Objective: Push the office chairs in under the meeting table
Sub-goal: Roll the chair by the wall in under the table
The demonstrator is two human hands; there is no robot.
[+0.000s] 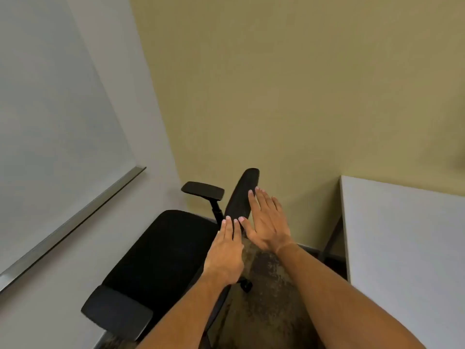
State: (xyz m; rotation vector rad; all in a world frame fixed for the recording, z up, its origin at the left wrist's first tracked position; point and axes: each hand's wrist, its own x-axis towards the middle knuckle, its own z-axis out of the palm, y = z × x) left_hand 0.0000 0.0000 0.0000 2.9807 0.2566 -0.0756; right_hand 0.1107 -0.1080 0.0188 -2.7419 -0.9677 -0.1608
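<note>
A black office chair [161,253] stands below me near the room's corner, its seat toward the left wall and its backrest [242,195] toward the right. Two black armrests show, one at the far side [202,190] and one at the near side [117,311]. My left hand [225,253] reaches forward with straight fingers at the lower edge of the backrest. My right hand [266,222] lies flat with spread fingers against the backrest. The white meeting table [402,248] fills the right side, apart from the chair.
A whiteboard with a metal rail [75,222] hangs on the grey left wall. A tan wall [276,96] closes the far side. Mottled brown carpet [271,298] runs between chair and table. A dark table leg [332,238] stands by the far wall.
</note>
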